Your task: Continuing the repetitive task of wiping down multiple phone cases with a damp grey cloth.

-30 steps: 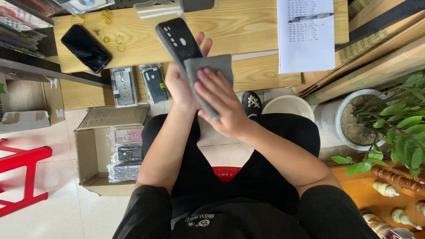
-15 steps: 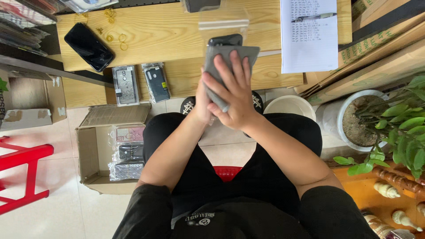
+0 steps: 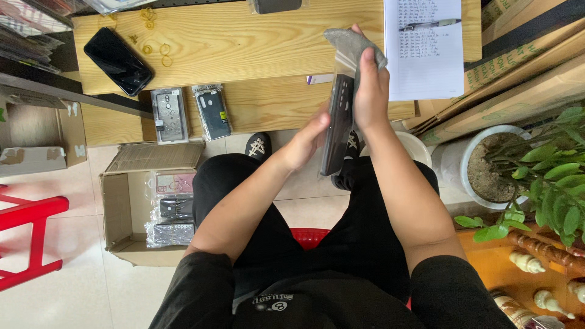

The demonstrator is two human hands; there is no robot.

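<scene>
Phone (image 3: 339, 125) stands edge-on between both grips, left hand (image 3: 304, 141) closed low, right hand (image 3: 368, 91) pinching grey cloth (image 3: 353, 45) on top.

Counts, head view:
- hands: 2, left hand (image 3: 304, 141), right hand (image 3: 370, 91)
- dark phone held edge-on (image 3: 337, 125): 1
- grey cloth (image 3: 353, 45): 1
- black phone flat on table (image 3: 118, 61): 1
- packaged phone cases on lower shelf: 2, grey case (image 3: 169, 114), dark case (image 3: 212, 111)
- cardboard box on floor (image 3: 119, 207): 1; packaged cases inside, at least 3, exact count unclear
- paper sheet (image 3: 423, 52): 1, pen (image 3: 428, 24) on it: 1
- yellow rubber bands (image 3: 159, 50): several, count unclear
- potted plant (image 3: 536, 164): 1
- red stool (image 3: 33, 234): 1
</scene>
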